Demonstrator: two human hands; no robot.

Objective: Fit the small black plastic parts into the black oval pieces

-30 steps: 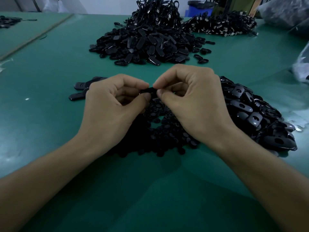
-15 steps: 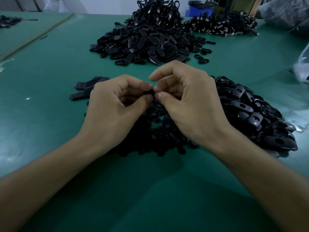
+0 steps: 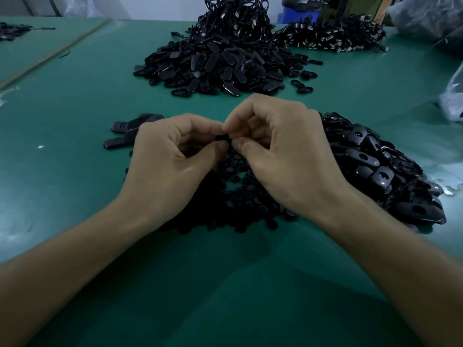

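Left hand (image 3: 172, 159), right hand (image 3: 283, 156): both pinching one mostly hidden black piece (image 3: 221, 138) over the small parts (image 3: 238, 196). Likely pressing the fit home; next needing a firm, squared squeeze.

Only one camera was there, a wide-angle one worn on my head. It faced forward and down on the green table (image 3: 75, 101). It was near to my left hand (image 3: 170, 166) and right hand (image 3: 288, 159), which sat mid-frame. The far pile of black oval pieces (image 3: 218, 63) lay high in the frame.
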